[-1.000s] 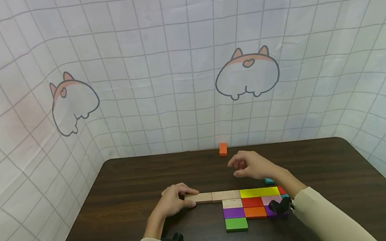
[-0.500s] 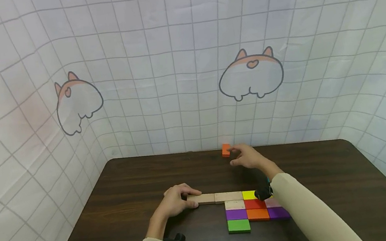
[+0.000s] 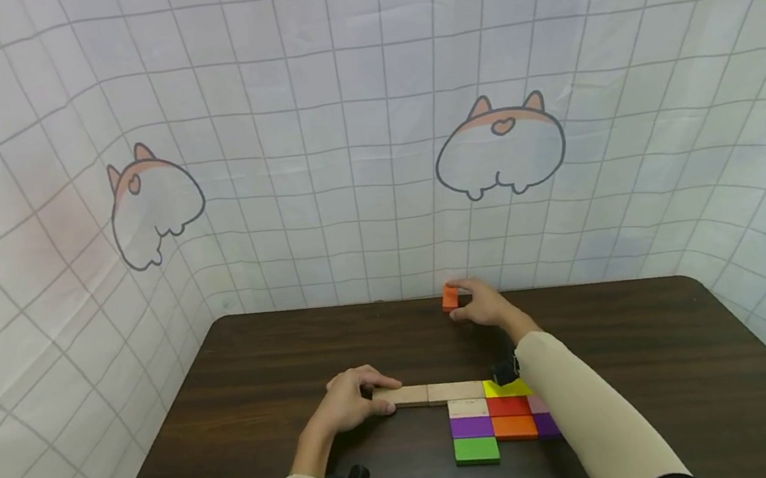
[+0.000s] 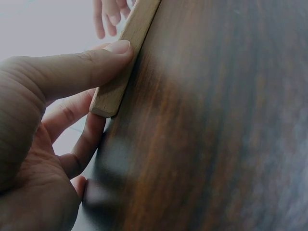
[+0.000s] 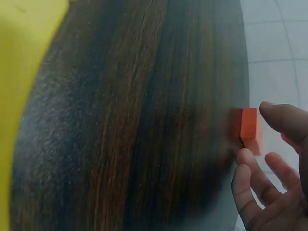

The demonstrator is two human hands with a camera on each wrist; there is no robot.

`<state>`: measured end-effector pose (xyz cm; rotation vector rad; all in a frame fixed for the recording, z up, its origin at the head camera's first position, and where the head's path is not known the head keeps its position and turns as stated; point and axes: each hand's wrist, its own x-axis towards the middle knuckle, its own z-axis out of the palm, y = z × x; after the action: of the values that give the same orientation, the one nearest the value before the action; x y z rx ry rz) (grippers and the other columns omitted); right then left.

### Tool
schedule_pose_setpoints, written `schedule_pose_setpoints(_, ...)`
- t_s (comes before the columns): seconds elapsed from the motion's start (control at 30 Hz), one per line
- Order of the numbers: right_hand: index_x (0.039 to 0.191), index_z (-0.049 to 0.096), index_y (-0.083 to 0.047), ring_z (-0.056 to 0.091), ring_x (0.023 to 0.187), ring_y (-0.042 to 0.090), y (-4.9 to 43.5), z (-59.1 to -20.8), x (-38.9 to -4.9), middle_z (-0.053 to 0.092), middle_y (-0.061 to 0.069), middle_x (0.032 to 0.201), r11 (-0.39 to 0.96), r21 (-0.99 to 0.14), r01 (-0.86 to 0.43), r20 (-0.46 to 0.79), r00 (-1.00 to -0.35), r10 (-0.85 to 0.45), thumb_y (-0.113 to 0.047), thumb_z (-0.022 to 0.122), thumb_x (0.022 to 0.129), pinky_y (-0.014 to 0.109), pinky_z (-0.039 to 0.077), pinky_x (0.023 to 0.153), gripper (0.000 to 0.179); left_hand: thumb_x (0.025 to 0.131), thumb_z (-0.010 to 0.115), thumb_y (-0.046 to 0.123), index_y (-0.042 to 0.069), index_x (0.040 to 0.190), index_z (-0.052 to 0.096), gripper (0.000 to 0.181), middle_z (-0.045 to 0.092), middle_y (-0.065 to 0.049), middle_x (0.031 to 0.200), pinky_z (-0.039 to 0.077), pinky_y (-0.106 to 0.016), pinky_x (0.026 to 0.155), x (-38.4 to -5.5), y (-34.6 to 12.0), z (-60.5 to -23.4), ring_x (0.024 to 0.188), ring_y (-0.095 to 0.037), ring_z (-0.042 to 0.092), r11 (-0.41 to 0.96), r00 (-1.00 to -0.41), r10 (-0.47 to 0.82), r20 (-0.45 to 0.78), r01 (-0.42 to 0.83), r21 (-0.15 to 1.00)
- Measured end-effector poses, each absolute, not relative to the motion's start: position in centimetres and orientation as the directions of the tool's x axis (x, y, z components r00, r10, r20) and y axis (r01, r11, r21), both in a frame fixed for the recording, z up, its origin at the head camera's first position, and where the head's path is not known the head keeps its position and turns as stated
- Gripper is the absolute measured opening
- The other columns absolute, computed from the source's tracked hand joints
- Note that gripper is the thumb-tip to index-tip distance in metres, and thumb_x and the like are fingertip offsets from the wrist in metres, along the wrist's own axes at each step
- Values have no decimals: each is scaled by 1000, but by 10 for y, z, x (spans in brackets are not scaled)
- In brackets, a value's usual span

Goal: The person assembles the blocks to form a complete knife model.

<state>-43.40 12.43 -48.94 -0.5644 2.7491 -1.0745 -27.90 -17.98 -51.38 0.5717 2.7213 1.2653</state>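
My left hand (image 3: 352, 401) pinches the near end of a plain wooden block (image 4: 127, 70) between thumb and fingers, as the left wrist view shows. That block (image 3: 408, 396) lies flat at the left end of a row. Out at the table's back edge, my right hand (image 3: 482, 305) is at a small orange block (image 3: 449, 298), thumb and forefinger spread about it. In the right wrist view a narrow gap shows between the uppermost fingertip (image 5: 267, 107) and the orange block (image 5: 249, 123). The lower fingertips come close to its bottom; contact is unclear.
Right of the left hand, the layout continues with another plain block (image 3: 456, 391), yellow (image 3: 503, 389), red (image 3: 507, 406), orange (image 3: 514, 428), purple (image 3: 471, 427) and green (image 3: 476, 450) blocks. My right sleeve (image 3: 593, 423) covers its right part. A white grid-patterned curtain (image 3: 317, 199) surrounds the dark table (image 3: 281, 355).
My right hand has moved forward from above the table's middle to the orange block at the back, its thumb and forefinger now around it. The left hand stays on its wooden block.
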Motion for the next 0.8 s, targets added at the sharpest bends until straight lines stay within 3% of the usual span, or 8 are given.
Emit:
schedule_pose_setpoints(0.33,156,42,-8,28,152,45,121,-493,-440,35,23,163,667,-706,-239,-31,-930,-366,-15,69,98,63,27,120,65,83,85,20,24,111,81,29,70,9,98,17,-59,105,-277,-179,-513,84,-16,53,589,-925,372,80,302,750)
schedule_pose_setpoints(0.47,154,44,-2,30,150,47,120,-493,-441,38,26,160,657,-704,-269,-15,-920,-392,-11,69,97,62,27,120,63,83,85,21,25,111,81,28,70,9,98,17,-58,103,-278,-179,-515,83,-16,52,585,-924,374,75,298,754)
schedule_pose_setpoints(0.67,154,46,-5,37,141,47,119,-495,-441,36,29,154,671,-698,-251,-52,-916,-398,-10,69,96,62,32,116,62,83,85,21,27,110,81,28,69,9,97,15,-60,106,-280,-180,-516,82,-15,52,587,-926,370,77,297,753)
schedule_pose_setpoints(0.8,152,49,-6,48,124,40,117,-494,-441,46,28,140,673,-685,-279,-51,-903,-427,-7,70,96,55,42,105,61,83,85,20,26,110,81,27,69,9,97,13,-62,109,-280,-180,-515,82,-15,52,586,-927,366,82,298,753)
